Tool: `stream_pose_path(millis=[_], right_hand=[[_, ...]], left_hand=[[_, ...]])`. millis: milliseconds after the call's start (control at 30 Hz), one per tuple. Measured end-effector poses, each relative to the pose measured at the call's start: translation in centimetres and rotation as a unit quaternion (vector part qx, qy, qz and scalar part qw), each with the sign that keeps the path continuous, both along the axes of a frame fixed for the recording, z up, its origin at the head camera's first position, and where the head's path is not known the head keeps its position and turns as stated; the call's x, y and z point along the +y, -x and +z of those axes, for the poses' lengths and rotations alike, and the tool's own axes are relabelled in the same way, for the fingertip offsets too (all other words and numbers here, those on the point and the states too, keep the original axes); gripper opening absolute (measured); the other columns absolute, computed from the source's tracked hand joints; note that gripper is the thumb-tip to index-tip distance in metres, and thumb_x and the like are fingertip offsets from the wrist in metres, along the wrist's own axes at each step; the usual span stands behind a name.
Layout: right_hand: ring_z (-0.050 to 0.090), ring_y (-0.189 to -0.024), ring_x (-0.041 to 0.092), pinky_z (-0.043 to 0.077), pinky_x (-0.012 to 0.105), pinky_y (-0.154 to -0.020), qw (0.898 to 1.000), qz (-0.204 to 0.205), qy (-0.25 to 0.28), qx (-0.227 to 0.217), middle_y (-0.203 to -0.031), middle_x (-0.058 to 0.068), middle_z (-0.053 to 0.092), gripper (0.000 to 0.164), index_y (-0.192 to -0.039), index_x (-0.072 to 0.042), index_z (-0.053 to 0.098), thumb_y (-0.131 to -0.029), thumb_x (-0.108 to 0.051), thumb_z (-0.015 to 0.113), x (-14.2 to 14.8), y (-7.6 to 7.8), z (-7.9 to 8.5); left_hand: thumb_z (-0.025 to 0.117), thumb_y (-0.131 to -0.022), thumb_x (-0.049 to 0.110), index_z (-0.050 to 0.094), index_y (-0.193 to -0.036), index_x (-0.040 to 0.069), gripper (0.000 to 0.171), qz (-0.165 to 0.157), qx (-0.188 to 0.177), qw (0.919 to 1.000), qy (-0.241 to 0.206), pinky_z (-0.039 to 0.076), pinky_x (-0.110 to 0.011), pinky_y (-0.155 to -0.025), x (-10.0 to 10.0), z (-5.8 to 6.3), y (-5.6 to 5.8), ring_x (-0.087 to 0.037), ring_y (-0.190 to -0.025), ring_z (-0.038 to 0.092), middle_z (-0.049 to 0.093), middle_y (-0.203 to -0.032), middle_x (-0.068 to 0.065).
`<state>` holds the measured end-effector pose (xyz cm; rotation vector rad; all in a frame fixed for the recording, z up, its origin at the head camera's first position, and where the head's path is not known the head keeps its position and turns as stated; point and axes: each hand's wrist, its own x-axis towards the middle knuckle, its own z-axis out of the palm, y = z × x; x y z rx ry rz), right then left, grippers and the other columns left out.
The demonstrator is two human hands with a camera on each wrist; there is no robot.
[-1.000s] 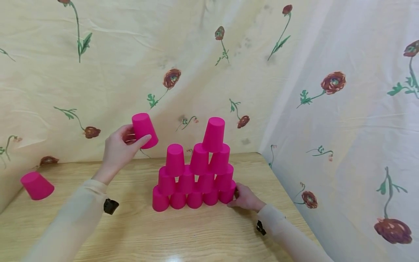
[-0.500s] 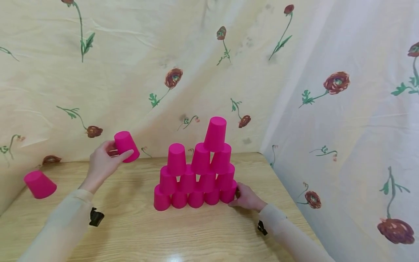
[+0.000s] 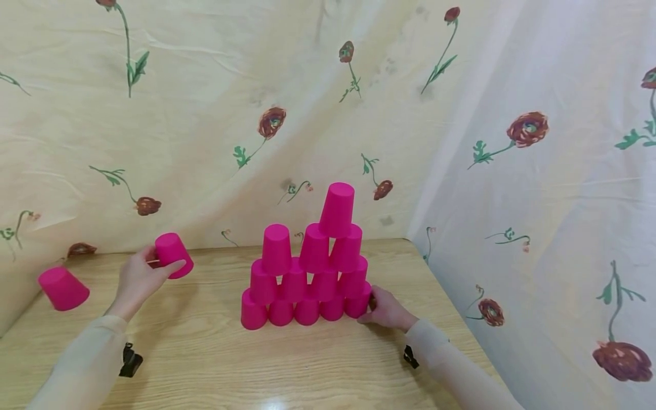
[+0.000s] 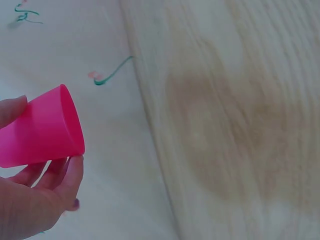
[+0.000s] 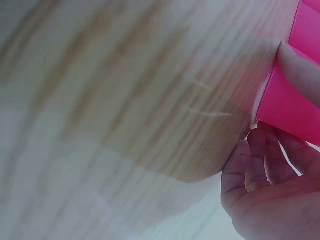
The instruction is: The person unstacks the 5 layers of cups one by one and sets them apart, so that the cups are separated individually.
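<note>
Cup held off table, stack braced

Cup [image 3: 173, 254] is grasped between thumb and fingers of left hand [image 3: 139, 277], tilted, mouth down, above table [image 3: 287, 370], left of stack [image 3: 312, 253]. End cup [image 3: 356, 304], bottom row, right side, is gripped by right hand [image 3: 388, 309]. Grasped cup should be pinched lightly and kept clear of stack and of loose cup [image 3: 63, 289] at left; end cup should be steadied without sideways push.
</note>
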<state>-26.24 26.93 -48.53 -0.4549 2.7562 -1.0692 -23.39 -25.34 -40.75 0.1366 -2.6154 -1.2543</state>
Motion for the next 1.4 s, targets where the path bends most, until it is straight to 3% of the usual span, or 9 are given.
stream_pose_path(millis=[267,467,700,1033,1267,1400], right_hand=[[0.055,-0.104,0.025,0.046,0.047,-0.092,1.000,0.002,0.009,-0.004,-0.115,0.003,0.059,0.063,-0.125,-0.008,0.053,-0.071,-0.014,0.085,-0.1,0.0,0.2],[0.054,-0.100,0.024,0.046,0.045,-0.090,1.000,0.004,0.006,-0.002,-0.113,0.002,0.058,0.061,-0.124,-0.009,0.053,-0.072,-0.012,0.085,0.0,-0.2,0.3],[0.054,-0.101,0.023,0.047,0.045,-0.090,1.000,0.003,0.000,0.000,-0.113,0.002,0.058,0.062,-0.124,-0.010,0.053,-0.072,-0.014,0.085,0.0,0.0,0.1],[0.053,-0.099,0.023,0.046,0.044,-0.090,1.000,-0.003,-0.002,-0.003,-0.113,0.001,0.058,0.062,-0.124,-0.011,0.053,-0.071,-0.014,0.085,0.0,-0.1,0.2],[0.054,-0.099,0.023,0.047,0.045,-0.089,1.000,0.005,0.002,-0.004,-0.112,0.001,0.058,0.060,-0.123,-0.010,0.054,-0.072,-0.014,0.085,-0.1,-0.1,0.3],[0.054,-0.099,0.023,0.046,0.045,-0.089,1.000,0.004,0.001,-0.006,-0.112,0.001,0.058,0.060,-0.123,-0.010,0.053,-0.073,-0.013,0.084,0.0,-0.2,0.4]], left_hand=[[0.069,-0.085,0.044,0.040,-0.132,-0.012,0.079,0.021,-0.042,0.9989,0.003,0.048,-0.054,-0.081,-1.7,-2.0,-0.7,-0.047,-0.103,0.050,0.048,-0.122,-0.034],[0.070,-0.086,0.037,0.039,-0.132,-0.013,0.074,0.037,-0.058,0.9976,0.002,0.046,-0.057,-0.085,-3.1,-3.5,-1.0,-0.048,-0.105,0.048,0.046,-0.124,-0.036],[0.069,-0.087,0.034,0.027,-0.136,-0.017,0.082,0.056,-0.103,0.9931,-0.005,0.043,-0.060,-0.088,-4.8,-4.4,-1.2,-0.053,-0.110,0.042,0.039,-0.129,-0.040],[0.069,-0.086,0.035,0.032,-0.129,-0.019,0.078,0.064,-0.095,0.9931,0.023,0.042,-0.060,-0.085,-6.9,-5.7,-1.6,-0.053,-0.106,0.046,0.044,-0.122,-0.041],[0.070,-0.085,0.037,0.029,-0.133,-0.019,0.085,0.077,-0.121,0.9894,0.022,0.038,-0.062,-0.089,-8.0,-6.1,-1.7,-0.055,-0.109,0.042,0.040,-0.125,-0.042],[0.070,-0.084,0.038,0.029,-0.130,-0.021,0.085,0.075,-0.119,0.9890,0.046,0.039,-0.062,-0.086,-8.6,-6.3,-1.7,-0.056,-0.107,0.044,0.041,-0.123,-0.043]])
